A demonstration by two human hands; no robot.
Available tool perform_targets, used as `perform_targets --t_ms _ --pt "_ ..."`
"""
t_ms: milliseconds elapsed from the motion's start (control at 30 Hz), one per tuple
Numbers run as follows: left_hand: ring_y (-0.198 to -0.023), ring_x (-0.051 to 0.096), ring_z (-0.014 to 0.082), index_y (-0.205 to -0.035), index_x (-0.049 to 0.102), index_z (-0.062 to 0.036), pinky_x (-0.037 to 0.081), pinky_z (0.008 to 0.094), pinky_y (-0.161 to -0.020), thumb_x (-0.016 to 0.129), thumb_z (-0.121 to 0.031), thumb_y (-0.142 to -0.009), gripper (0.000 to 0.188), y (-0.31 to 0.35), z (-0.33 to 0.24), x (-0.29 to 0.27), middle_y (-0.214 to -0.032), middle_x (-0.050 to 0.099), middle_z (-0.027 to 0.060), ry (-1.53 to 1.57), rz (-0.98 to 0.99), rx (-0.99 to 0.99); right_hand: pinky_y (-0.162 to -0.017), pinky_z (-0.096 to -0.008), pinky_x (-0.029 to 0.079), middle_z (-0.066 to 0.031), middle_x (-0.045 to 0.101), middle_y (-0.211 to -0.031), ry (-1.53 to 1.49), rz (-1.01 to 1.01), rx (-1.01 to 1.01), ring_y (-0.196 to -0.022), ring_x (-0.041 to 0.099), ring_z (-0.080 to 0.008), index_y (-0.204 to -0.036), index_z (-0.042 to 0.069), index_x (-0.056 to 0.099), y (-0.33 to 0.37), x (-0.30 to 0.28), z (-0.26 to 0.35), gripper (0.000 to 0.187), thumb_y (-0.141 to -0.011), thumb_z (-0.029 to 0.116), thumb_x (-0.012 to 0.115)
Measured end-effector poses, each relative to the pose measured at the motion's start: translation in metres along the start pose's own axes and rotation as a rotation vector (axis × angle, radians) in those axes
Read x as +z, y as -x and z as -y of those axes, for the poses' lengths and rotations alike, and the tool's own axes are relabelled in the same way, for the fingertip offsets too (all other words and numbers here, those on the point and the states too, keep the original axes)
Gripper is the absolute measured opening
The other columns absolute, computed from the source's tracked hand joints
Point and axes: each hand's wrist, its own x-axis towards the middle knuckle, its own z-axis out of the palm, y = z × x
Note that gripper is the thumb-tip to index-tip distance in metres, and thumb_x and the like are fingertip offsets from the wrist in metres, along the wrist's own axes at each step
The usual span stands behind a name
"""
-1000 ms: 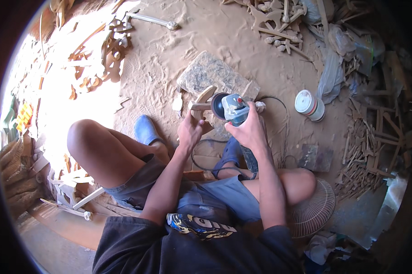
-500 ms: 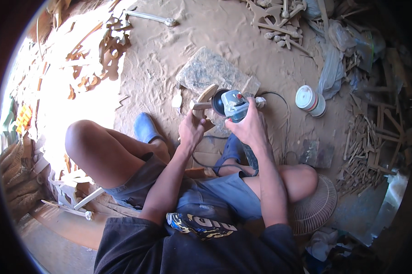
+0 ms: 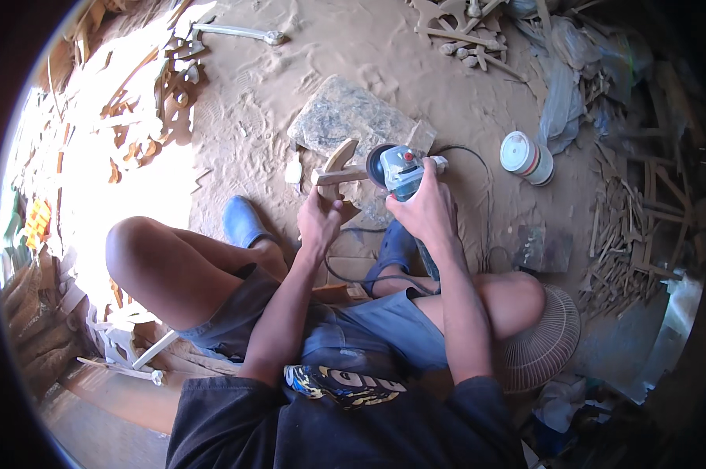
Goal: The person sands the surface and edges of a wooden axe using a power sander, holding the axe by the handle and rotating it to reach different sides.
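Note:
My left hand (image 3: 320, 220) is closed around a carved wooden piece (image 3: 339, 177), made up of a straight bar and a curved arm that cross. My right hand (image 3: 431, 209) grips an angle grinder (image 3: 404, 180) with a clear plastic wrapping over its head. The grinder's dark round disc (image 3: 378, 165) faces the wooden piece, and the bar's right end reaches the disc edge; whether they touch I cannot tell. Both hands are above the ground between my bent legs. Part of the grinder's body is hidden behind my right hand and wrist.
A dusty stone slab (image 3: 351, 116) lies just beyond the hands. The black cord (image 3: 478, 160) loops on the sandy ground at the right, near a white tub (image 3: 526, 158). Piles of wooden pieces (image 3: 623, 234) line the right side. A round wire fan guard (image 3: 542, 336) is by my right knee.
The wooden piece has turned and shifted slightly left, so more of its bar shows beside the disc. The grinder has tilted a little. The whole view has shifted slightly.

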Motion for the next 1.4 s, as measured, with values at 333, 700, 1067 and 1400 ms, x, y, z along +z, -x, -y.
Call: perform_targets --t_ms 333,700,1067,1400 --pt "-0.105 0.071 0.0440 -0.130 0.065 -0.0079 0.054 0.0512 -0.091 0.076 -0.017 -0.089 0.044 0.001 0.001 0.004 -0.107 0.076 0.0232 -0.029 0.028 0.002 -0.091 -0.0584 0.057 -0.0315 0.074 -0.110 -0.001 -0.043 0.011 -0.103 0.072 -0.0491 -0.152 -0.001 0.041 -0.009 0.002 -0.022 0.090 -0.079 0.033 0.082" --pt "-0.100 0.074 0.0405 -0.131 0.065 -0.0081 0.055 0.0481 -0.090 0.075 -0.012 -0.089 0.043 0.003 -0.005 0.000 -0.103 0.078 0.0197 -0.013 0.014 -0.003 -0.097 -0.0541 0.055 -0.0305 0.072 -0.120 -0.086 -0.002 0.119 -0.112 0.070 -0.0478 -0.150 0.003 0.044 -0.018 0.000 -0.032 0.089 -0.076 0.033 0.083" --pt "-0.100 0.075 0.0397 -0.133 0.062 -0.0061 0.055 0.0480 -0.089 0.074 -0.012 -0.091 0.044 0.001 -0.001 0.000 -0.103 0.079 0.0189 0.007 0.019 0.050 -0.098 -0.0549 0.055 -0.0314 0.071 -0.120 -0.034 -0.034 0.152 -0.113 0.069 -0.0486 -0.152 0.002 0.042 -0.023 0.001 -0.038 0.092 -0.076 0.032 0.084" --pt "-0.087 0.071 0.0510 -0.135 0.057 -0.0079 0.052 0.0597 -0.072 0.069 -0.045 -0.101 0.052 -0.007 -0.009 -0.005 -0.087 0.073 0.0271 -0.337 0.118 0.148 -0.090 -0.0564 0.056 -0.0326 0.072 -0.111 -0.169 -0.198 -0.007 -0.102 0.072 -0.0495 -0.150 0.000 0.040 0.015 -0.023 -0.018 0.089 -0.079 0.031 0.083"
